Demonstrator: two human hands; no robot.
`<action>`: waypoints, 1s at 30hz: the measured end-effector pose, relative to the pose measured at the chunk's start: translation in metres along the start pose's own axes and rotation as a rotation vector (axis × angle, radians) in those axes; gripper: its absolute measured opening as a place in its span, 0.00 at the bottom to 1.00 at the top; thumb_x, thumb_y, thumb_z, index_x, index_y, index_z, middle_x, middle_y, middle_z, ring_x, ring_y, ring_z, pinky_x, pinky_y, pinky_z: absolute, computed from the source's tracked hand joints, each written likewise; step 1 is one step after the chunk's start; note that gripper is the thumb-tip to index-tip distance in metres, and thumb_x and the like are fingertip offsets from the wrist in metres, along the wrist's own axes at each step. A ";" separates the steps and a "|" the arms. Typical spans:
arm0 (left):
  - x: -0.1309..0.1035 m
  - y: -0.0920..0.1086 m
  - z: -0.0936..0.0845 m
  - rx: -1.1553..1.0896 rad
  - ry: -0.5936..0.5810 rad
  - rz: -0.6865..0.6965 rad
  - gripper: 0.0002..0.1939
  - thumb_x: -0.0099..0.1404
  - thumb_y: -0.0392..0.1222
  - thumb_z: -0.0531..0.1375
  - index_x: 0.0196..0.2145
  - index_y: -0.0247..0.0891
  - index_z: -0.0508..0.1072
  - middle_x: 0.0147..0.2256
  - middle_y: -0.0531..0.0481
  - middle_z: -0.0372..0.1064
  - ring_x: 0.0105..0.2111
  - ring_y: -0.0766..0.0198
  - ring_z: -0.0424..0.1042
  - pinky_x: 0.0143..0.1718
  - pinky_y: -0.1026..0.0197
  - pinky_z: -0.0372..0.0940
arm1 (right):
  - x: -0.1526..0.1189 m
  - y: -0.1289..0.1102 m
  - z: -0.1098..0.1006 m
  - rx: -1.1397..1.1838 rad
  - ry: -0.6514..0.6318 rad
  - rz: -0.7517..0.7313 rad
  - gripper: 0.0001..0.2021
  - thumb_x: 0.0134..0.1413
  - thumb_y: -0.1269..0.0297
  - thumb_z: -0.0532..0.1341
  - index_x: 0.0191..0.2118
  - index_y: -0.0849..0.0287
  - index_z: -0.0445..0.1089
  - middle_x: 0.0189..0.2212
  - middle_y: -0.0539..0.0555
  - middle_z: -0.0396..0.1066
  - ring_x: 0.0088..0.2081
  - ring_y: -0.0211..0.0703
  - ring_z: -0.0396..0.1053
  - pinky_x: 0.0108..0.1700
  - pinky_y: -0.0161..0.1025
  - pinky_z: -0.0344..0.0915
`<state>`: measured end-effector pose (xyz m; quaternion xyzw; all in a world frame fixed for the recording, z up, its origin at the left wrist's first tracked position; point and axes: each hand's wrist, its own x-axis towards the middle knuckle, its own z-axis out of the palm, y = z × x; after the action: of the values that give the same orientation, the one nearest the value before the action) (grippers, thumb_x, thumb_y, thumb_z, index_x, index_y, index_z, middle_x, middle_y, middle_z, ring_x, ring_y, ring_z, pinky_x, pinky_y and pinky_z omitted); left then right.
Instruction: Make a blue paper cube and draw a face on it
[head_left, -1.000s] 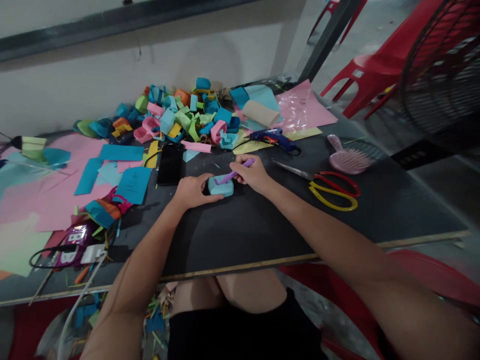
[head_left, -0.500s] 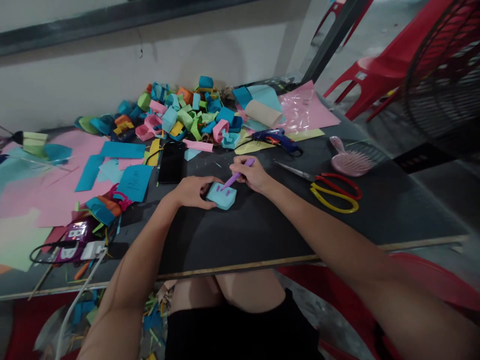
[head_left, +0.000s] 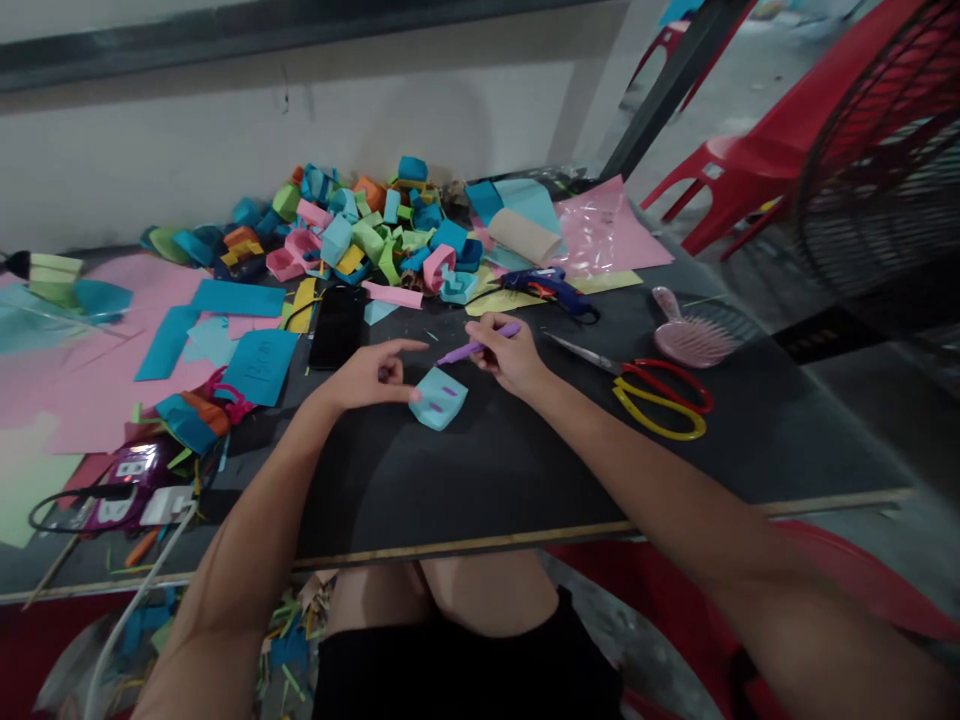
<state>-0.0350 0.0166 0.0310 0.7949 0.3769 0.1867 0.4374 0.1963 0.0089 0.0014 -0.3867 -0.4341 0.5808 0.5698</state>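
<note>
A light-blue folded paper piece (head_left: 438, 400) with purple marks on its top rests on the dark tabletop. My left hand (head_left: 369, 377) lies at its left, index finger and thumb spread apart, the thumb touching or nearly touching the paper's edge. A small dark spot shows by the curled fingers; I cannot make out what it is. Pinched in my right hand (head_left: 506, 350) is a purple marker (head_left: 480, 343), its tip pointing down and left just above the paper piece's far corner.
Scissors (head_left: 652, 395) and a pink hairbrush (head_left: 694, 335) lie at right. Behind are a glue gun (head_left: 551, 288), a black phone (head_left: 337, 328) and a heap of folded paper pieces (head_left: 375, 225). Paper sheets and a purple device (head_left: 135, 475) occupy the left. A fan (head_left: 885, 160) stands far right.
The paper piece has turned and its marked top faces up more. My left hand has loosened from around it, index finger extended. The marker tip has lifted off the marks.
</note>
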 end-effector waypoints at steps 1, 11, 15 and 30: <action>0.000 0.001 0.000 -0.020 -0.114 0.011 0.47 0.48 0.56 0.69 0.61 0.33 0.62 0.21 0.60 0.58 0.23 0.70 0.56 0.27 0.66 0.53 | -0.001 -0.001 0.000 -0.013 0.010 -0.009 0.25 0.37 0.50 0.72 0.17 0.57 0.57 0.10 0.43 0.59 0.11 0.28 0.56 0.12 0.27 0.41; 0.007 0.004 0.023 0.419 0.039 -0.074 0.39 0.42 0.70 0.67 0.44 0.39 0.74 0.22 0.56 0.65 0.24 0.66 0.66 0.26 0.65 0.50 | 0.000 -0.004 0.000 -0.017 0.058 -0.038 0.25 0.40 0.48 0.71 0.19 0.56 0.54 0.11 0.43 0.61 0.12 0.29 0.56 0.12 0.29 0.40; 0.010 0.003 0.035 0.513 0.214 -0.123 0.45 0.36 0.76 0.65 0.43 0.39 0.70 0.23 0.56 0.67 0.25 0.63 0.69 0.27 0.64 0.52 | 0.001 -0.005 0.000 0.002 0.127 -0.020 0.25 0.40 0.48 0.70 0.20 0.55 0.54 0.11 0.43 0.60 0.12 0.29 0.57 0.12 0.30 0.42; 0.009 0.002 0.017 0.406 0.010 0.032 0.41 0.49 0.63 0.67 0.56 0.39 0.68 0.27 0.54 0.72 0.28 0.63 0.72 0.31 0.65 0.61 | 0.005 0.004 0.013 0.090 0.370 -0.159 0.25 0.44 0.43 0.67 0.23 0.55 0.55 0.13 0.42 0.58 0.16 0.31 0.60 0.17 0.32 0.54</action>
<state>-0.0177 0.0132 0.0233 0.8717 0.3964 0.1176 0.2632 0.1820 0.0128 0.0020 -0.4254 -0.3250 0.4717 0.7006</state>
